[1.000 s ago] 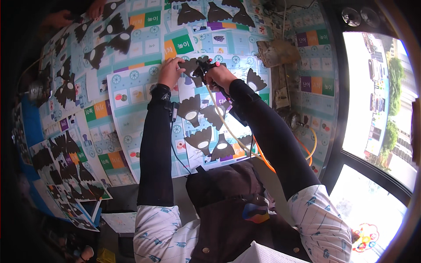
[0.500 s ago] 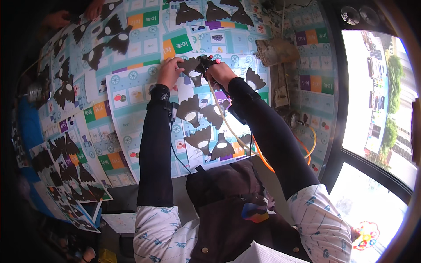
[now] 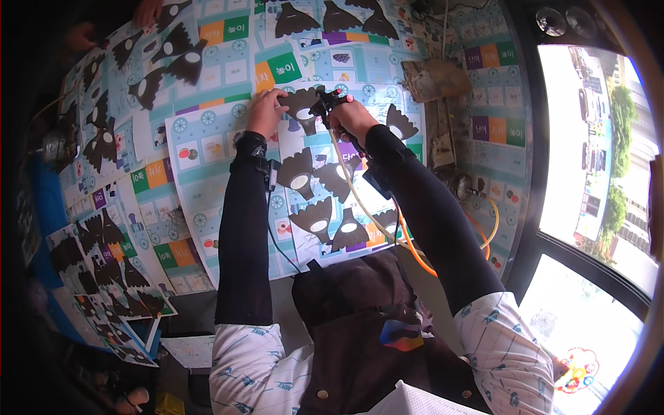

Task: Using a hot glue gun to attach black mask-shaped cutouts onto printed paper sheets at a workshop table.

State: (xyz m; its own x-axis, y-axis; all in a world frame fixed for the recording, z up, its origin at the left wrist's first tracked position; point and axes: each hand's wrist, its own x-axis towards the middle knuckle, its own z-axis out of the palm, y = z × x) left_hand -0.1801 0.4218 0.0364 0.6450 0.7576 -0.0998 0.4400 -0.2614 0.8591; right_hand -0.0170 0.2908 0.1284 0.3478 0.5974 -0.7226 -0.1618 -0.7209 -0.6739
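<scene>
Sheet-covered table, two hands at one dark piece

Printed sheets (image 3: 207, 187) are covering the table beneath and around both hands. Left hand (image 3: 265, 116): fingers are bending and resting at the left edge of a dark scalloped piece (image 3: 299, 101); cannot tell whether they are pinching it. Right hand (image 3: 354, 119): fingers are closing around a black tool (image 3: 322, 105) with red knobs, its front end overlapping the piece's right side. So the piece is lying between the two hands, scalloped edge facing away from the wearer. Pale hose (image 3: 348, 181) is running from the right hand toward the wearer. More dark pieces (image 3: 296, 173) with white ovals are lying nearer the wearer than either hand; another fan-shaped piece (image 3: 402, 123) is lying just right of the right hand. Brown block (image 3: 436, 79) is sitting farther out, beyond and right of that hand.
</scene>
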